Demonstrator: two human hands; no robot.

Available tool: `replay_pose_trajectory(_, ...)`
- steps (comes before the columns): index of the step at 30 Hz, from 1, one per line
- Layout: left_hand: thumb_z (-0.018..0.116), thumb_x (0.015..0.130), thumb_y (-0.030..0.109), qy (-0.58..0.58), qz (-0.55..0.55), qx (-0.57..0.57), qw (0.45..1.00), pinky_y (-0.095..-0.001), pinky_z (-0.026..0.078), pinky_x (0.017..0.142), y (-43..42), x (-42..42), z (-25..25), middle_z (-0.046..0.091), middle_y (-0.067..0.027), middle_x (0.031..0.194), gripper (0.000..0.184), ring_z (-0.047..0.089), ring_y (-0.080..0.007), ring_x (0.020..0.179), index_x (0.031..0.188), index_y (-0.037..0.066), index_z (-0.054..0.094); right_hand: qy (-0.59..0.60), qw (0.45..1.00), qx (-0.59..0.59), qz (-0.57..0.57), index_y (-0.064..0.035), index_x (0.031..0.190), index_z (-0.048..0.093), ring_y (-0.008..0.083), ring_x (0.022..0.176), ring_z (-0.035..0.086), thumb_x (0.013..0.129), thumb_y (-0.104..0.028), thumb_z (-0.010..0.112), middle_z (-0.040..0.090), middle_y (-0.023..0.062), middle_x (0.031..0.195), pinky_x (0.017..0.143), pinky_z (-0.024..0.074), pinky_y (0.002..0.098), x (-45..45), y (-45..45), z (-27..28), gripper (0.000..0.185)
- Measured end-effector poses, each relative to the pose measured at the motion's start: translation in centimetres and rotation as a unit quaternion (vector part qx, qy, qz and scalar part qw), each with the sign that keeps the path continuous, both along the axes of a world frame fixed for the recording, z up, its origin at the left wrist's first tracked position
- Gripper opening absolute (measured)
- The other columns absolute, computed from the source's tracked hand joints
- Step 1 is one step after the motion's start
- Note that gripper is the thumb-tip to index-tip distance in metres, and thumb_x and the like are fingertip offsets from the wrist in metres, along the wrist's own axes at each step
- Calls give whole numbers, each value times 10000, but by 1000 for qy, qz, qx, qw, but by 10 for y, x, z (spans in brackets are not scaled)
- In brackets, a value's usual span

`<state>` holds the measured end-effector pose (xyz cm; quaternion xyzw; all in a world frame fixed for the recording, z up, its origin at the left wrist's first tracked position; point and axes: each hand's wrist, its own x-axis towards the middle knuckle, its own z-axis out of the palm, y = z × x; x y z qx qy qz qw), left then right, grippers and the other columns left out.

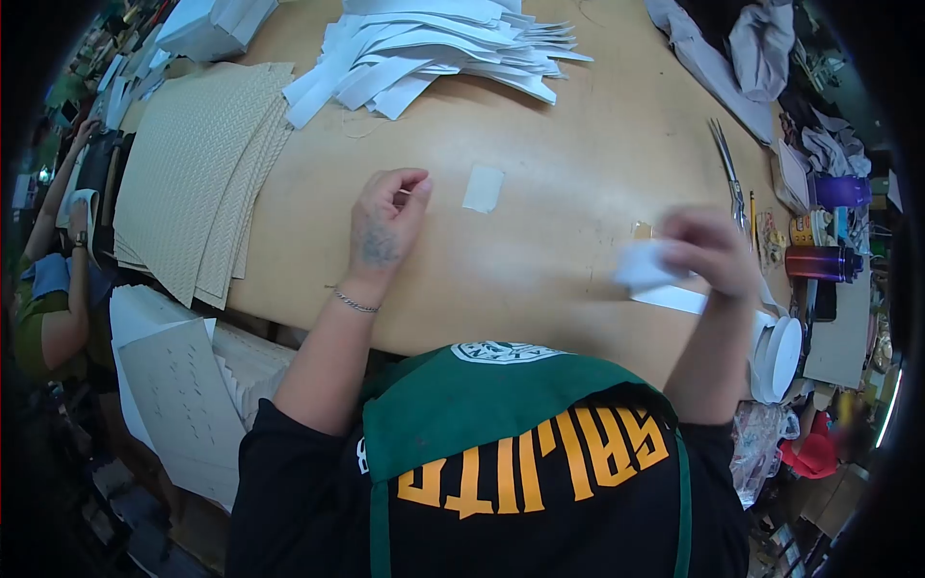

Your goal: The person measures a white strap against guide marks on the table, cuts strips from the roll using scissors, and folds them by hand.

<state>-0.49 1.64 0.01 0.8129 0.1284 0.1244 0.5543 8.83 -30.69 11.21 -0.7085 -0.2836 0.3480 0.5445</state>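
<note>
My left hand [390, 217] is above the table with its fingers curled and thumb against the forefinger. Whatever lies in that pinch, if anything, is too small to make out. To its right, a small pale rectangular patch [484, 188] lies flat on the tabletop. My right hand [711, 252], smeared by motion, grips a small white piece [644, 264] that looks like paper or stiff fabric. Below that piece, a white strip [670, 298] lies on the table, partly hidden by my right hand and forearm.
White strips [424, 58] are heaped at the back. Textured beige sheets [198, 169] are stacked at left. Scissors [729, 173], a purple bottle [822, 263] and a white tape roll [776, 358] stand or lie at right. Another person's arm [67, 289] shows at far left.
</note>
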Motion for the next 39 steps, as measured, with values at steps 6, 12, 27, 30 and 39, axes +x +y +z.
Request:
replay_pose_trajectory(6, 634, 780, 77, -129, -91, 193, 968, -323, 470, 618, -29, 1, -5, 556, -87, 757, 62, 561, -236, 679, 827, 37, 640, -35, 935, -331, -123, 0, 822, 648, 172, 616, 565, 799, -208, 640, 621, 95, 701, 610, 462, 310, 10, 88, -79, 209)
replay_pose_trajectory(12, 673, 735, 95, -154, -126, 303, 932, -341, 453, 617, -54, 11, -7, 540, -53, 771, 74, 539, -233, 729, 793, 66, 639, -53, 924, -345, -158, 21, 817, 651, 223, 622, 600, 766, -190, 628, 632, 147, 708, 627, 477, 338, 12, 96, -85, 219)
replay_pose_trajectory(27, 690, 712, 105, -144, -103, 312, 933, -327, 443, 621, -60, 16, -16, 535, -19, 781, 107, 522, -209, 737, 812, 95, 652, -68, 921, -360, -135, 29, 852, 657, 260, 667, 613, 763, -171, 590, 632, 184, 733, 673, 479, 348, 10, 99, -77, 229)
replay_pose_trajectory(30, 688, 715, 100, -141, -101, 315, 933, -329, 442, 618, -60, 17, -16, 534, -23, 782, 107, 522, -211, 734, 813, 90, 646, -75, 921, -355, -143, 27, 836, 647, 208, 636, 583, 775, -163, 603, 617, 137, 703, 635, 466, 324, 9, 99, -79, 204)
replay_pose_trajectory(39, 677, 728, 91, -144, -97, 321, 931, -331, 446, 590, -59, 17, -18, 525, -29, 777, 95, 523, -212, 724, 816, 79, 641, -64, 913, -368, -162, 31, 784, 634, 128, 547, 518, 784, -183, 642, 585, 71, 637, 525, 437, 284, 12, 104, -82, 214)
